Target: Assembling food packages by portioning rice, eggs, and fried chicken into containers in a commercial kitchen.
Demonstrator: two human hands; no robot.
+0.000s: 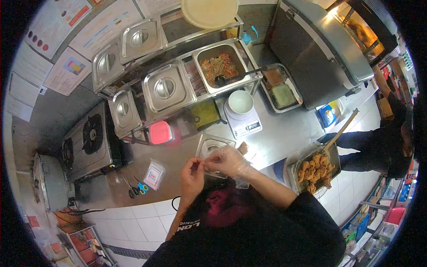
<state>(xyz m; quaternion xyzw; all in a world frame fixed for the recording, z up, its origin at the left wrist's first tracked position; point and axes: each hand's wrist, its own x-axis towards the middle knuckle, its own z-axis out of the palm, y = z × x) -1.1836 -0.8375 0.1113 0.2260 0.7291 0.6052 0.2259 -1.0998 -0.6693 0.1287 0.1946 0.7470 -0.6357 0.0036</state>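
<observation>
In front of my chest the fingertips of my two hands meet in a pinch. My left hand [193, 177] looks bare, with its fingers curled in. A clear plastic glove covers my right hand [230, 162], its thumb and forefinger pressed together. Whatever lies between the fingertips is too small to make out. Just beyond and under the hands, a steel pan lid [209, 141] rests on the counter, partly hidden by them. A white kitchen scale [245, 128] bearing a pale round bowl [240, 103] stands farther back.
Covered steel pans [165, 89] and an open pan of chopped food [221, 66] fill the rack behind. A gas stove [91, 138] is left; scissors [138, 188] and a small packet [154, 174] lie nearer. To the right, fried pieces [315, 171] fill a wire basket beside another person [376, 149].
</observation>
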